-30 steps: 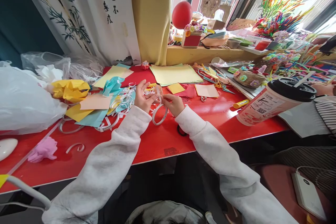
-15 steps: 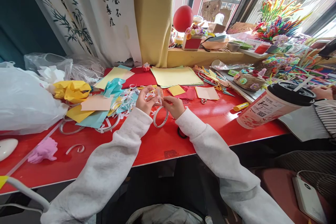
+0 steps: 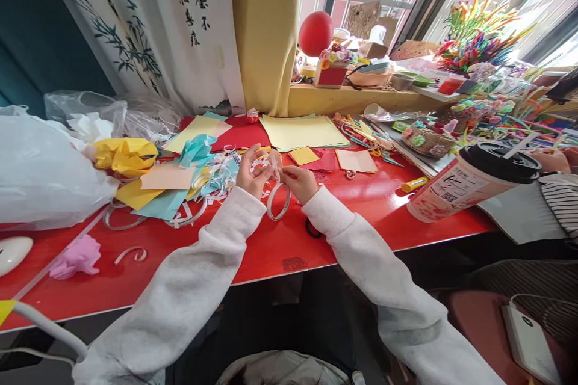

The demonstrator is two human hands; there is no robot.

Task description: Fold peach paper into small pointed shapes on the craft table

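Over the red table, my left hand (image 3: 251, 175) and my right hand (image 3: 301, 183) are close together with fingertips nearly meeting. A narrow roll of white tape (image 3: 279, 214) hangs beneath them, and a pale strip rises from it between the fingers. My right hand's fingers are pinched at the top of the roll. My left hand is closed at its thumb and fingertips on a pale piece too small to make out clearly. A black ring (image 3: 312, 228) lies below my right wrist. Paper scraps (image 3: 217, 173) are heaped left of my left hand.
Yellow paper sheets (image 3: 304, 131) lie behind my hands. A large lidded cup (image 3: 456, 186) stands at the right, with another person's hands (image 3: 553, 160) beyond it. White plastic bags (image 3: 49, 174), pink crumpled paper (image 3: 76, 257) and coloured sheets (image 3: 166, 177) are at the left.
The tape roll has shifted slightly right and looks narrower, turned a little. My left hand has moved slightly right, with its fingers raised a little. My right hand is almost unmoved.
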